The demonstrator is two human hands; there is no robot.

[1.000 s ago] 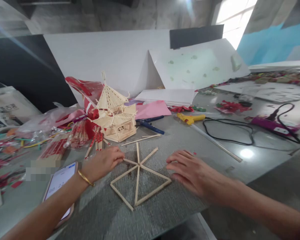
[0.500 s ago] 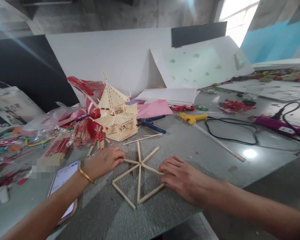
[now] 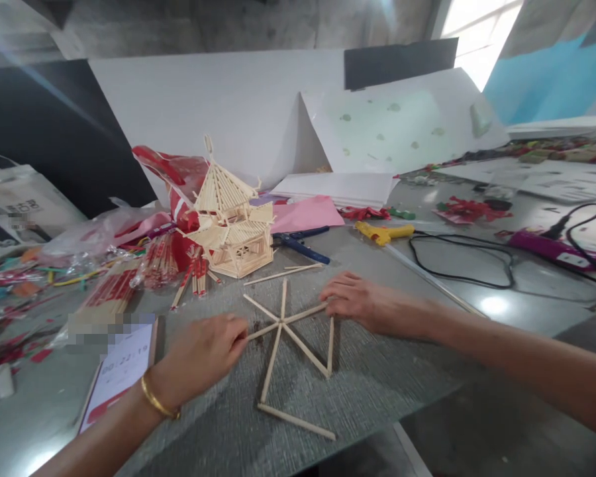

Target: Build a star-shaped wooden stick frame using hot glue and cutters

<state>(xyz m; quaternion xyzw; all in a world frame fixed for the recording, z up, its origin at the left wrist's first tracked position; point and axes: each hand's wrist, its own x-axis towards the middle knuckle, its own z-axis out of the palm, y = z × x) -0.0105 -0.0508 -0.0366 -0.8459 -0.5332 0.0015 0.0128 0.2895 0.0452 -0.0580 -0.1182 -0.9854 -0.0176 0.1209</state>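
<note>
On the far left a phone [image 3: 116, 374] lies on the grey table [image 3: 377, 384], just beside the left hand [image 3: 201, 354]. This hand's fingers are curled narrow and pinch the left spoke of the flat stick frame [image 3: 288, 331], which lies in the middle of the table before the stick pagoda model [image 3: 231, 228]. The right hand [image 3: 357, 301], fingers loosely bent, holds the frame's right spoke tip. The frame seems to be under positioning; the next move would need a gentle, even grip from both hands.
</note>
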